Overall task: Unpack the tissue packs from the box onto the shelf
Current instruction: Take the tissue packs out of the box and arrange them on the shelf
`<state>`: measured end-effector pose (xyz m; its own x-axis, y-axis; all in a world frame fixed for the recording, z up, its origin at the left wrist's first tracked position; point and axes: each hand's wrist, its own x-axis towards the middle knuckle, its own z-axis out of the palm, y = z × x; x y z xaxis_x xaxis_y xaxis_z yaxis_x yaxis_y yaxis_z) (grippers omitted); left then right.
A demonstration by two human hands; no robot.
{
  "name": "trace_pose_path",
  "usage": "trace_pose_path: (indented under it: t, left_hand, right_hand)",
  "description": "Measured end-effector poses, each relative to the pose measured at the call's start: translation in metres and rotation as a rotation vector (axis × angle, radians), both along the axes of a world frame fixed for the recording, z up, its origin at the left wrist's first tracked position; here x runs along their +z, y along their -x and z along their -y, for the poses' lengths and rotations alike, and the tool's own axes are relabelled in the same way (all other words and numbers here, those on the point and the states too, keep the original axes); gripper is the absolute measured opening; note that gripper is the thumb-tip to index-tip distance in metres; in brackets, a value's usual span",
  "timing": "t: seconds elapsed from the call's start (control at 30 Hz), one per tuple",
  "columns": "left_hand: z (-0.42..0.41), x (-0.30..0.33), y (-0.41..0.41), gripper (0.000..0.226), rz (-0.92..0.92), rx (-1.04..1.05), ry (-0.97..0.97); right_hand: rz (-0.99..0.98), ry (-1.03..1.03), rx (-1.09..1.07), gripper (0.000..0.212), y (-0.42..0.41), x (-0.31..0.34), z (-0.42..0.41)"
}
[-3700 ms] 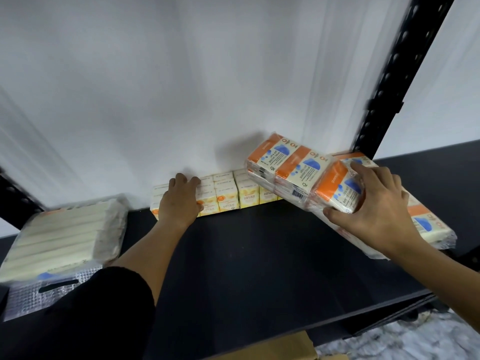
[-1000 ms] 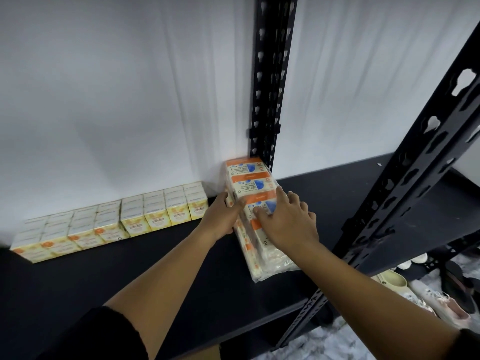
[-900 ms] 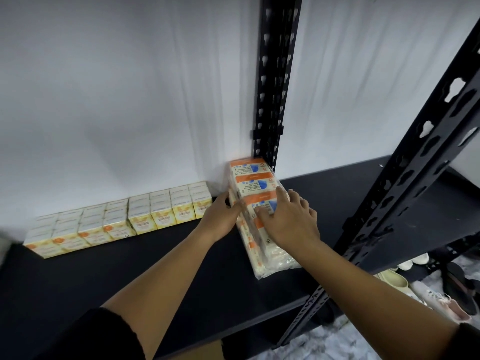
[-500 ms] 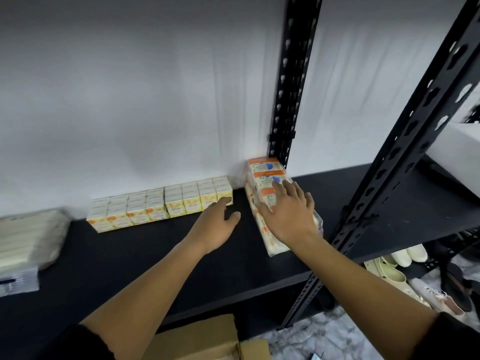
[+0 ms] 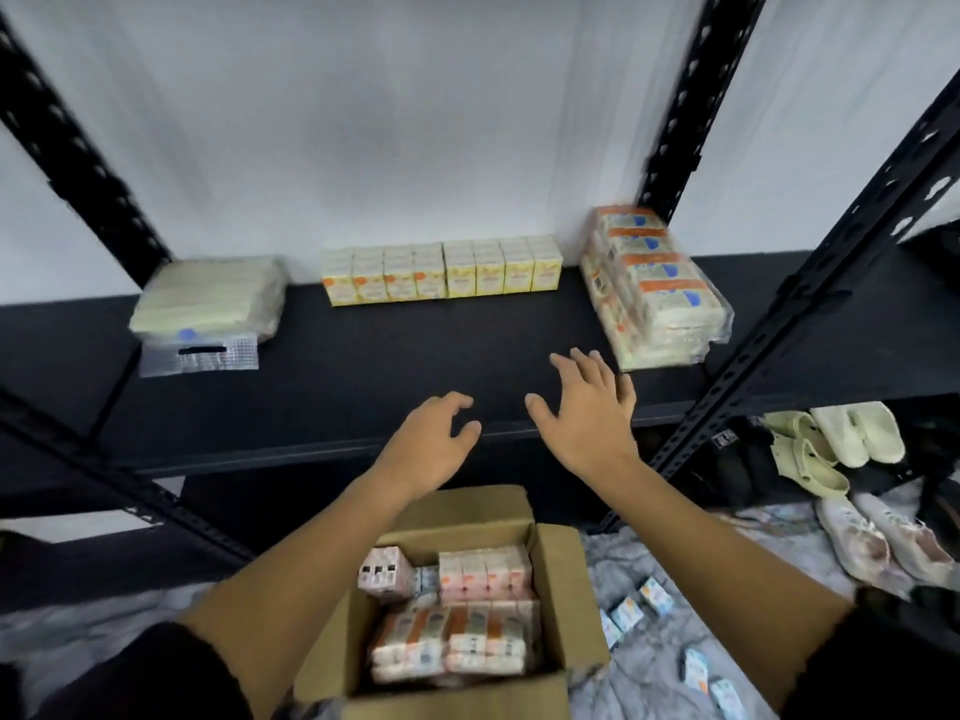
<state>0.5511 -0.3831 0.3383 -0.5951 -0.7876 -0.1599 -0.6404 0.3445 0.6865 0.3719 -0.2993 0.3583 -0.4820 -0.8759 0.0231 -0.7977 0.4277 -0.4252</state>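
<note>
Head view, looking down at a black shelf (image 5: 363, 387) and an open cardboard box (image 5: 561, 579) on the floor just in front of it. Both bare forearms reach forward over the box. The left hand (image 5: 431, 444) hangs above the shelf's near edge, palm down, fingers loosely curled and holding nothing. The right hand (image 5: 587, 413), beside it and slightly farther, is spread flat with fingers straight and apart, also holding nothing, its fingertips near but apart from the orange tissue bundle (image 5: 654, 288). That bundle lies at the shelf's right end beside a black upright (image 5: 675, 101), its long axis running from the far wall toward the near edge. A row of yellow tissue packs (image 5: 441, 275) stands along the far wall, long axis left to right. A pale wrapped pack (image 5: 208, 298) lies at the left. The shelf surface between these items and the near edge is bare. Inside the box, pink and orange tissue packs (image 5: 467, 615) lie stacked, flaps open. Small loose packs (image 5: 628, 613) lie on the floor at right, near shoes (image 5: 831, 444).
</note>
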Motion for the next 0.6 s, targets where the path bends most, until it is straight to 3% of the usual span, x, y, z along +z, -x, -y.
trace_pose_path:
  t: [0.27,0.5,0.6]
  left_hand:
    - [-0.039,-0.052,-0.06,0.04,0.079,0.094,-0.099]
    - [-0.076,-0.135,-0.093,0.022,0.133,0.147,-0.17]
    - [-0.086,-0.177,-0.105,0.028,0.159,0.175,-0.204]
  right_hand:
    - [0.045,-0.143,0.109,0.063,-0.065,-0.054,-0.038]
    - [0.056,-0.348,0.167,0.063,-0.083,-0.14,-0.066]
    - [0.057,-0.406,0.208,0.062,-0.085,-0.183,-0.075]
